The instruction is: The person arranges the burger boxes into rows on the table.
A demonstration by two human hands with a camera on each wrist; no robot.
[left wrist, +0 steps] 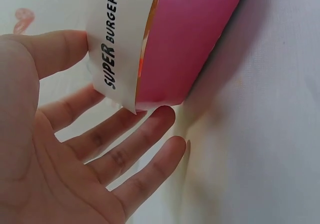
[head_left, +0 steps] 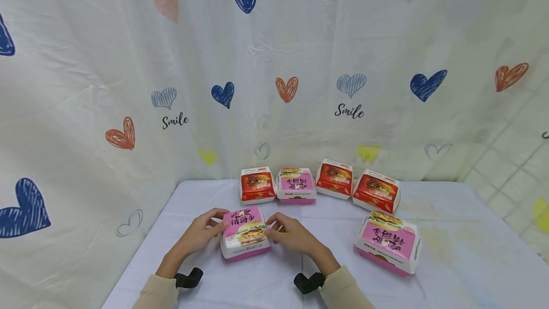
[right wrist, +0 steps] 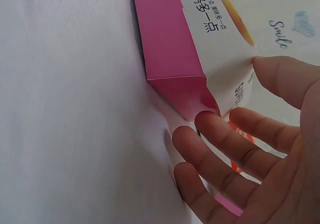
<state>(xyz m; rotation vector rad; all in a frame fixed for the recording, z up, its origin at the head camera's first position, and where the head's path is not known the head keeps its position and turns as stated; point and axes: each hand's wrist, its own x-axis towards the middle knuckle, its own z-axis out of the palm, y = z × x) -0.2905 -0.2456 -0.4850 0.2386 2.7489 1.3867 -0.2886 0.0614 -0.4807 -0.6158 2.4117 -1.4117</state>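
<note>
A pink-and-white burger box (head_left: pixel 245 230) with a burger picture on its lid sits at the front left of the table, its lid down. My left hand (head_left: pixel 204 230) holds its left side, thumb at the upper edge and index fingertip by the back corner. In the left wrist view the other fingers (left wrist: pixel 167 119) spread beside the pink base (left wrist: pixel 187 38). My right hand (head_left: pixel 291 233) holds the opposite side, with its thumb (right wrist: pixel 280 73) on the white lid's corner and the index finger at the far edge. Its remaining fingers bend loosely near the base.
Behind stand a red burger box (head_left: pixel 257 185), a pink one (head_left: pixel 296 186), and two more red ones, one upright (head_left: pixel 334 179) and one angled (head_left: pixel 376 191). Another pink box (head_left: pixel 388 243) is at right. White cloth covers the table (head_left: pixel 326 237); a heart-patterned curtain (head_left: pixel 274 46) hangs behind.
</note>
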